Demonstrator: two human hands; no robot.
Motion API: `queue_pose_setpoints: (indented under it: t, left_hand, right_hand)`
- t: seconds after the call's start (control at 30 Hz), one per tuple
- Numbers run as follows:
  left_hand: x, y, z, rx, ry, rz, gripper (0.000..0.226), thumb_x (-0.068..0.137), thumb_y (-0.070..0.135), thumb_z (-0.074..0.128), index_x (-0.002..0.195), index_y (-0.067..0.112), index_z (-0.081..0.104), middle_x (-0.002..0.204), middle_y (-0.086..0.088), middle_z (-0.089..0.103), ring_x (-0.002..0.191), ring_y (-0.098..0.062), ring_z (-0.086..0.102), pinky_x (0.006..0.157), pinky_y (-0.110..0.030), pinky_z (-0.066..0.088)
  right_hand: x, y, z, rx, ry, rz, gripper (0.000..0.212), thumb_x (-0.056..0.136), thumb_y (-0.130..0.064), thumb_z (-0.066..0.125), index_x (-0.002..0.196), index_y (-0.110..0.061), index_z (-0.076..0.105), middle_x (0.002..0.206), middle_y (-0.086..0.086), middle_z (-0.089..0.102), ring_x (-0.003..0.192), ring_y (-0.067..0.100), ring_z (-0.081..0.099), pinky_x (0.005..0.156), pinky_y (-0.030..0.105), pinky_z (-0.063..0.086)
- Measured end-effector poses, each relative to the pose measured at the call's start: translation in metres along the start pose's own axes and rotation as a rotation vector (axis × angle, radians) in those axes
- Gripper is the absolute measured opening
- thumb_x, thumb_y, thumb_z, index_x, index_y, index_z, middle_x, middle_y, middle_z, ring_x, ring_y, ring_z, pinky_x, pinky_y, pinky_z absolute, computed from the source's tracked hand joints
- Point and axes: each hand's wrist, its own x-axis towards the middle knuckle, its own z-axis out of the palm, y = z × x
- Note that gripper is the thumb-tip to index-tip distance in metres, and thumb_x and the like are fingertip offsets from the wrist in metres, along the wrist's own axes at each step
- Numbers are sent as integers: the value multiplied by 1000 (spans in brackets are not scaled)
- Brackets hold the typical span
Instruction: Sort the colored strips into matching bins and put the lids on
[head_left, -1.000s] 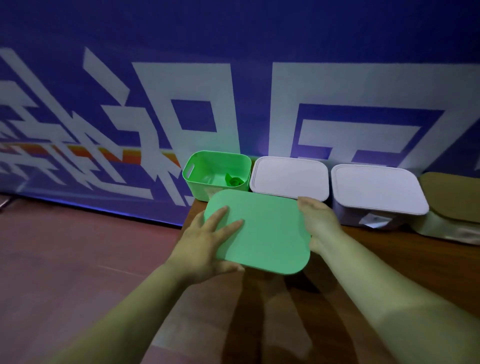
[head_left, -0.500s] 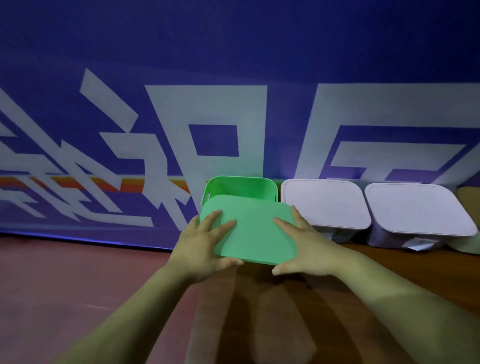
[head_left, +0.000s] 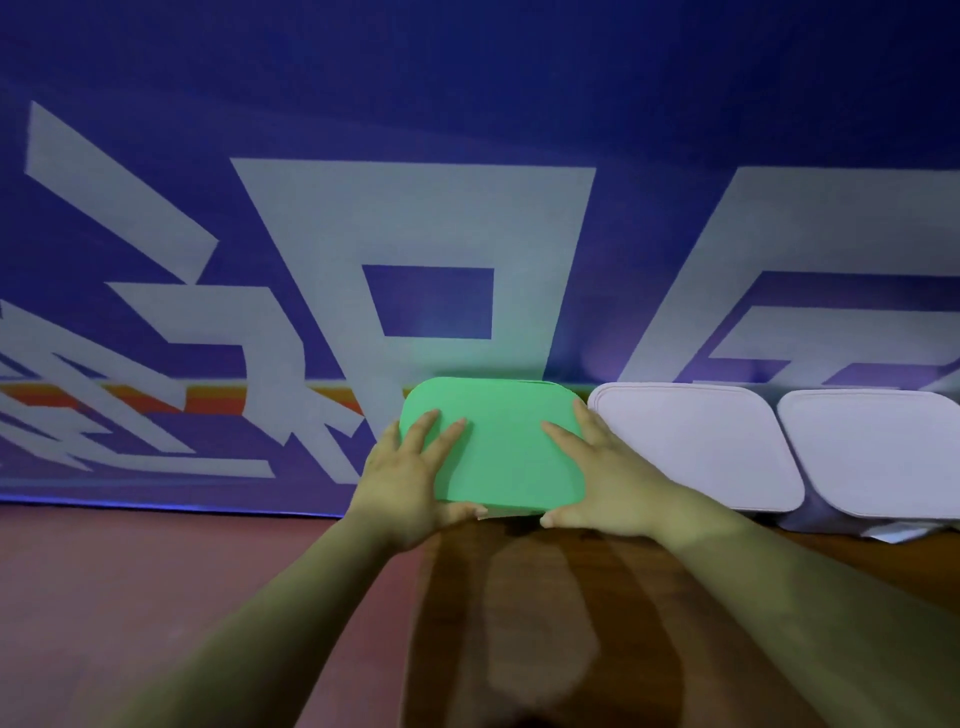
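Your left hand (head_left: 410, 478) and right hand (head_left: 602, 478) both lie flat on the green lid (head_left: 504, 441) - fingers straight and spread on its top, thumbs along its near edge, neither hand closed around anything. The lid sits at the back of the table (head_left: 545, 597), just left of two white lidded bins (head_left: 696, 447), its longer side running left to right between your hands. Each hand is equally near. It is a plain, smooth rounded rectangle - the bin beneath is hidden, so I judge you'll press straight down to seat it.
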Motion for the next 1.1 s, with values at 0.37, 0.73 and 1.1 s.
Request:
queue_pose_setpoints:
  t: [0.37,0.73,1.1]
  left_hand:
    - [22,-3,22,45,62,2,105,66,92,41,153,43,11,164,-4,12,148,-41,10,121,-54,16]
    - [23,-6,24,23,-19,3,97,75,92,31,154,43,4,166,-5,1,149,-42,1,119,-56,12]
    - [24,-2,22,74,-63,-17,81,84,85,12,153,45,0,166,-1,-1,150,-41,0,121,-58,9]
  right_hand:
    - [28,18,6,-75,23,-35,119,66,-78,64,155,-40,-5,162,0,-25,151,21,-18,117,30,-3]
    - [34,21,13,-198,47,-27,107,73,-89,38,155,-38,-8,163,3,-24,149,21,-25,121,38,-9]
    - [36,25,21,-228,42,-21,98,78,-88,23,154,-37,-10,162,2,-26,148,19,-26,123,41,-7]
